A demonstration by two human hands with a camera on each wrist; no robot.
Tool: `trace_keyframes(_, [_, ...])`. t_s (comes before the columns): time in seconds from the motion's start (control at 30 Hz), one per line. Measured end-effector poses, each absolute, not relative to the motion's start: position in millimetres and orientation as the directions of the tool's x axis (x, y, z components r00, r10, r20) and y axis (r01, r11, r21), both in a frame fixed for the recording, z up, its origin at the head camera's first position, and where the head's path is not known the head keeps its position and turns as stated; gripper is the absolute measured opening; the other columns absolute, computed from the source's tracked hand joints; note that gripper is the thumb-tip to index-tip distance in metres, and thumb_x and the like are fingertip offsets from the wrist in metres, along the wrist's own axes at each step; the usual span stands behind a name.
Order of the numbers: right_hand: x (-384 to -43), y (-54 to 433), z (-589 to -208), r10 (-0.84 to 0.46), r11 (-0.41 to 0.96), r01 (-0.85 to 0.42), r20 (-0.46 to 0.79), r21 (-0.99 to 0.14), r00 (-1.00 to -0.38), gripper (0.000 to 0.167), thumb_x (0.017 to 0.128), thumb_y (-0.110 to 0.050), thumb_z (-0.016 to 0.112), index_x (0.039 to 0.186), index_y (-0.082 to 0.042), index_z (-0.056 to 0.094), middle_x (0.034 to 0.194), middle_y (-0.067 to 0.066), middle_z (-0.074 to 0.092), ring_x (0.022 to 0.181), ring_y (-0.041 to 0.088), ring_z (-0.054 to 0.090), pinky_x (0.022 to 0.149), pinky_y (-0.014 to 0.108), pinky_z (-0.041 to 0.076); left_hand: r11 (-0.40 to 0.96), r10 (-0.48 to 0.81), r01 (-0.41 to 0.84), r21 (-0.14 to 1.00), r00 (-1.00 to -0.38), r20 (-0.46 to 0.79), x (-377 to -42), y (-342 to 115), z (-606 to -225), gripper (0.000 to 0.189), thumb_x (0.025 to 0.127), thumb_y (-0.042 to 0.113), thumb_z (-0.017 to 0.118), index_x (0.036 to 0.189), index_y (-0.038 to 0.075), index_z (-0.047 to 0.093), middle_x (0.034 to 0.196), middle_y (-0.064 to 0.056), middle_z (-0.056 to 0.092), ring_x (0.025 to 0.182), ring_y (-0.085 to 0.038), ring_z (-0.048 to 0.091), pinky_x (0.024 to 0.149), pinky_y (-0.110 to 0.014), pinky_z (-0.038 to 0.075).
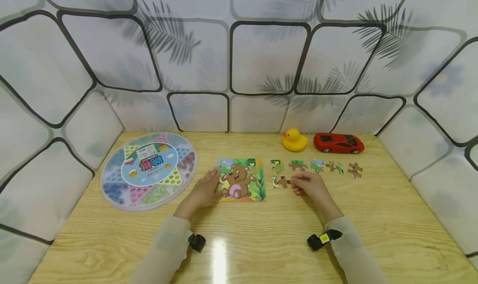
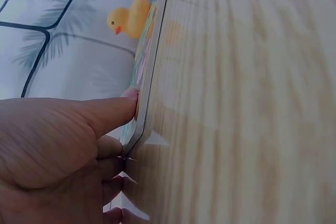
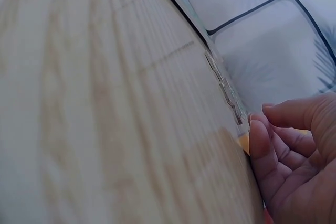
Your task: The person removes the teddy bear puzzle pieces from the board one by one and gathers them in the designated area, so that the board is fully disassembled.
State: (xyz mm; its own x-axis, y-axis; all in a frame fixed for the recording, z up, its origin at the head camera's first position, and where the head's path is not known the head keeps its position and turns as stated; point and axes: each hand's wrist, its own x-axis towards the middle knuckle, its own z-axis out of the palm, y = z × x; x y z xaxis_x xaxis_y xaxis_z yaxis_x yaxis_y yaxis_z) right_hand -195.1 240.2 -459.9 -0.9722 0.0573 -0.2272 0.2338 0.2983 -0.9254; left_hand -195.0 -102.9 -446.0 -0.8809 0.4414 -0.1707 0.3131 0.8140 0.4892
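My left hand (image 1: 204, 189) rests at the left edge of a square bear puzzle (image 1: 239, 180), which lies flat on the table. In the left wrist view, the thumb (image 2: 118, 114) touches the puzzle's edge and the other fingers lie beside its corner. My right hand (image 1: 308, 184) pinches the right end of a brown bear puzzle piece (image 1: 279, 182) between thumb and fingertips. The right wrist view shows those fingertips (image 3: 257, 124) at the end of the thin pieces, low over the tabletop. Behind this piece, several loose pieces (image 1: 297, 165) lie in a row.
A yellow rubber duck (image 1: 294, 140) and a red toy car (image 1: 338, 143) stand behind the loose pieces. To the left lies a large round checkers board (image 1: 186, 178) with a blue label. A patterned curtain (image 1: 261, 59) surrounds the wooden table (image 1: 246, 242).
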Motion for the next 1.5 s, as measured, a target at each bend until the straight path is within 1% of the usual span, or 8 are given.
trace_keyframes(0.27, [-193.4,242.6,-458.5,0.05,0.293,0.237,-0.233,-0.926,-0.971,0.03,0.092,-0.012,0.062,0.11,0.012,0.059,0.077,0.004,0.066,0.061,0.007,0.061,0.058,0.021,0.053,0.813,0.439,0.307,0.494,-0.881,-0.175,-195.1,-102.4,-445.8,0.073,0.096,0.029,0.055,0.145,-0.012,0.02,0.153,-0.027,0.011,0.141,-0.04,0.011,0.111,-0.056,0.016])
trace_keyframes(0.43, [-189.9,240.5,-456.6,0.028,0.278,0.233,-0.234,-0.932,-0.972,0.031,0.092,-0.011,0.062,0.112,0.013,0.058,0.078,0.004,0.067,0.061,0.008,0.061,0.058,0.022,0.053,0.812,0.437,0.302,0.5,-0.882,-0.176,-194.9,-102.3,-446.0,0.072,0.096,0.029,0.055,0.145,-0.012,0.02,0.153,-0.027,0.012,0.141,-0.04,0.011,0.111,-0.056,0.015])
trace_keyframes(0.8, [-186.5,221.7,-454.6,-0.088,0.298,0.168,-0.203,-0.94,-0.975,0.03,0.09,-0.013,0.065,0.109,0.01,0.062,0.078,0.005,0.065,0.062,0.01,0.06,0.06,0.024,0.054,0.809,0.438,0.303,0.504,-0.883,-0.171,-194.0,-103.4,-448.7,0.072,0.096,0.027,0.055,0.144,-0.013,0.02,0.152,-0.029,0.012,0.141,-0.042,0.011,0.111,-0.057,0.015])
trace_keyframes(1.03, [-185.2,206.7,-450.9,-0.155,0.279,0.122,-0.17,-0.953,-0.973,0.03,0.091,-0.011,0.064,0.11,0.011,0.061,0.082,0.008,0.067,0.065,0.012,0.06,0.061,0.025,0.054,0.807,0.438,0.303,0.508,-0.883,-0.17,-193.7,-101.5,-445.9,0.072,0.096,0.027,0.055,0.144,-0.013,0.019,0.152,-0.029,0.012,0.141,-0.042,0.01,0.111,-0.057,0.014])
trace_keyframes(1.17, [-184.5,196.1,-451.7,-0.193,0.284,0.098,-0.157,-0.954,-0.969,0.029,0.091,-0.01,0.063,0.111,0.011,0.061,0.081,0.008,0.067,0.064,0.012,0.059,0.06,0.025,0.054,0.807,0.437,0.299,0.509,-0.883,-0.174,-192.7,-101.4,-443.8,0.072,0.096,0.027,0.055,0.144,-0.013,0.019,0.152,-0.028,0.012,0.141,-0.042,0.01,0.11,-0.058,0.014])
trace_keyframes(1.3, [-183.0,184.3,-453.4,-0.245,0.291,0.066,-0.141,-0.954,-0.959,0.033,0.091,-0.011,0.062,0.115,0.012,0.059,0.079,0.008,0.066,0.062,0.012,0.058,0.059,0.024,0.054,0.807,0.435,0.297,0.511,-0.883,-0.173,-191.9,-101.3,-441.7,0.071,0.096,0.025,0.055,0.144,-0.014,0.02,0.152,-0.029,0.013,0.141,-0.043,0.011,0.11,-0.058,0.014])
trace_keyframes(1.43, [-173.7,166.6,-435.2,-0.282,0.306,0.065,-0.155,-0.95,-0.947,0.036,0.091,-0.005,0.06,0.12,0.015,0.053,0.078,0.014,0.065,0.062,0.014,0.059,0.06,0.027,0.055,0.806,0.434,0.29,0.517,-0.883,-0.18,-191.8,-100.8,-442.0,0.071,0.096,0.025,0.054,0.144,-0.014,0.019,0.152,-0.029,0.012,0.141,-0.042,0.01,0.11,-0.058,0.013])
trace_keyframes(1.5, [-173.0,160.4,-434.3,-0.283,0.313,0.074,-0.167,-0.947,-0.944,0.037,0.091,-0.004,0.061,0.121,0.015,0.051,0.079,0.017,0.065,0.062,0.014,0.06,0.06,0.029,0.055,0.804,0.436,0.292,0.519,-0.882,-0.18,-192.1,-100.9,-443.4,0.071,0.096,0.026,0.054,0.144,-0.013,0.019,0.152,-0.029,0.011,0.141,-0.042,0.01,0.11,-0.058,0.013])
